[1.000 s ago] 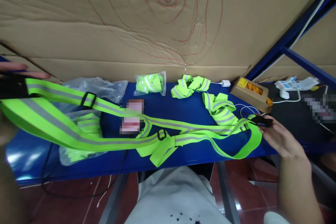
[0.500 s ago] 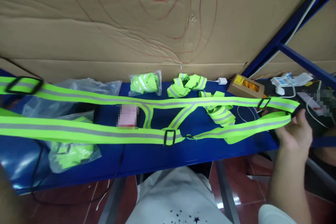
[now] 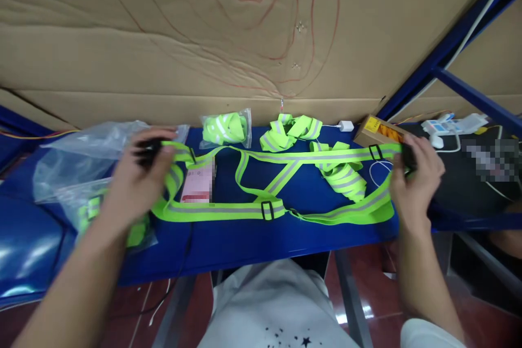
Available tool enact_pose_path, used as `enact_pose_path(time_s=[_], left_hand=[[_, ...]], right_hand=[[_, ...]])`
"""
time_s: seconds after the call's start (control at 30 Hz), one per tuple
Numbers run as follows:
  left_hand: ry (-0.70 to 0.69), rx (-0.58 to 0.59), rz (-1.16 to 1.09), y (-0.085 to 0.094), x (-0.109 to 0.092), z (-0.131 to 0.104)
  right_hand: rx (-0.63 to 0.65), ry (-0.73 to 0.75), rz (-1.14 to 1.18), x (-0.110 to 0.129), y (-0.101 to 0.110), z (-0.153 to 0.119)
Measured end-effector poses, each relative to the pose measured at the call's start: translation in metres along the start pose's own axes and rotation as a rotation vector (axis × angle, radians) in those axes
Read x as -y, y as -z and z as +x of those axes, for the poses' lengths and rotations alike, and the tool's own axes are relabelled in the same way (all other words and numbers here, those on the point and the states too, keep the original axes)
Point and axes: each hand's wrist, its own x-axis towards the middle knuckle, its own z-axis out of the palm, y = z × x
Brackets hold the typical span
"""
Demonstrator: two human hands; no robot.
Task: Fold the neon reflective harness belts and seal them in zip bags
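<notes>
A neon-green reflective vest (image 3: 220, 211) made of elastic straps with a grey stripe stretches between my two hands over the blue table. My left hand (image 3: 136, 179), smeared by motion, is closed around a black buckle part at its left end. At the opposite end my right hand (image 3: 420, 176) grips another black buckle piece, with the strap running from its fingers. A black slider (image 3: 267, 210) shows on the lower strap. Short cross straps link the upper and lower bands in the middle, and the lower band sags in a loose loop on the right.
Behind lie a bagged green vest (image 3: 226, 128), bundled green straps (image 3: 289, 133) and a second bundle (image 3: 342, 179). Clear plastic bags (image 3: 89, 147) and a pink card (image 3: 198, 182) are on the left. A cardboard box (image 3: 377, 130) and a power strip (image 3: 454, 125) sit right.
My left hand has come into view from the left, and my right hand has shifted left. The vest has gone from stretched long to a shorter, slacker span.
</notes>
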Motion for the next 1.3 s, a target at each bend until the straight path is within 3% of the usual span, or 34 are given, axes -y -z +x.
enact_pose_path(time_s=[0.07, 0.13, 0.27, 0.37, 0.43, 0.6, 1.0, 1.13, 1.3], left_hand=[[-0.23, 0.072, 0.338, -0.026, -0.021, -0.007], [-0.399, 0.202, 0.391, -0.051, -0.037, -0.015], [-0.363, 0.394, 0.501, -0.096, -0.053, -0.029], [-0.304, 0.41, 0.559, -0.117, -0.056, -0.037], [-0.271, 0.397, 0.568, -0.125, -0.055, -0.042], [-0.218, 0.406, 0.599, -0.131, -0.053, -0.05], [-0.015, 0.435, 0.627, -0.129, -0.058, -0.047], [-0.034, 0.535, 0.497, -0.131, -0.061, -0.053], [-0.033, 0.622, 0.177, -0.128, -0.065, -0.057]], right_hand=[[0.218, 0.376, -0.243, 0.008, -0.024, -0.005], [0.399, 0.613, -0.311, 0.015, -0.052, -0.011], [0.589, 0.826, -0.409, 0.029, -0.111, -0.027], [0.616, 0.888, -0.494, 0.032, -0.143, -0.043], [0.604, 0.912, -0.555, 0.029, -0.154, -0.053], [0.559, 0.936, -0.689, 0.02, -0.156, -0.069], [0.542, 0.924, -0.824, 0.03, -0.158, -0.091], [0.542, 0.879, -0.907, 0.027, -0.161, -0.094], [0.521, 0.818, -0.926, 0.023, -0.16, -0.086]])
